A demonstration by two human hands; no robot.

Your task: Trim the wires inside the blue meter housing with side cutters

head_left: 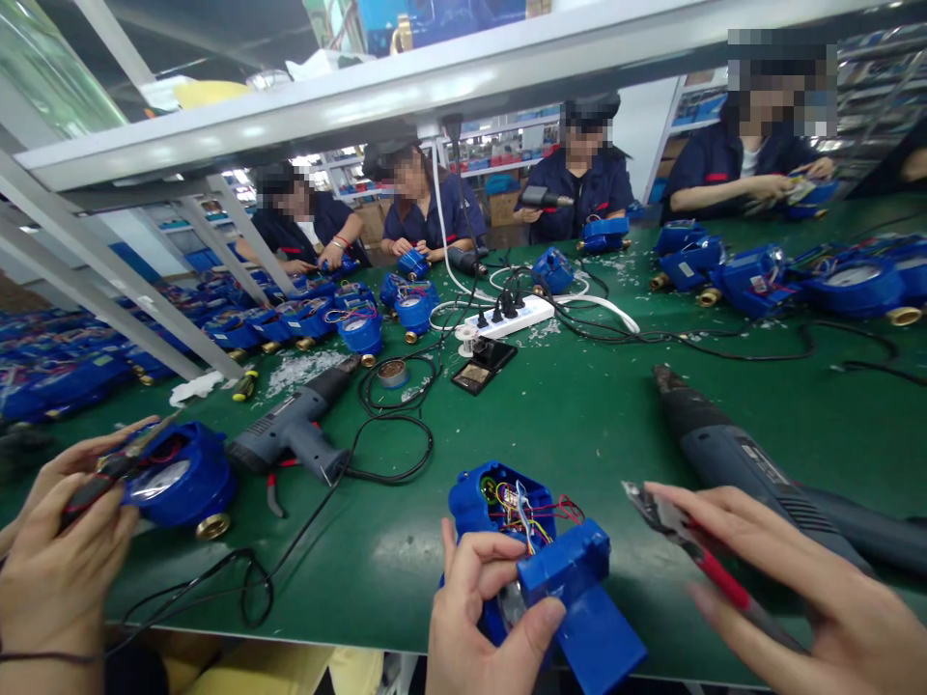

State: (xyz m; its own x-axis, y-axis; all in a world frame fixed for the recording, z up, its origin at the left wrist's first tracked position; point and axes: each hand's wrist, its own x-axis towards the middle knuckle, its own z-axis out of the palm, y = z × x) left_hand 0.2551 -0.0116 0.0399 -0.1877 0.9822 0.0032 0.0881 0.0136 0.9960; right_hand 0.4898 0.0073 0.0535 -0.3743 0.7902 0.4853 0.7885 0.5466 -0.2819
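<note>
Head view: a green work table (579,415) with several people seated along its far side.
Left hand: the left hand (482,618) is clenched around a blue water meter (536,569) at the near table edge, thumb pressed on the blue module that hangs at its front.
Meter condition: housing open at the top, with red, yellow and blue wires (528,507) showing inside.
Right hand: the right hand (818,589) grasps red-handled cutters (695,550), jaws pointing left toward the meter, tips just beside it and not touching it.
Neighbour at left: two hands of another person (65,541) hold a slim tool against a second blue meter (181,478) with a brass fitting below.
Heat gun, left: a grey heat gun (296,425) lies between the two meters, its black cable looping to the table edge.
Heat gun, right: a second dark heat gun (731,454) lies just behind the right hand, nozzle pointing away.
Centre of table: a white power strip (511,317) with black plugs, and a black soldering stand (484,365) just in front of it.
Far side: people in dark blue work shirts, each handling blue meters; more meters are lined up at far left and right.
</note>
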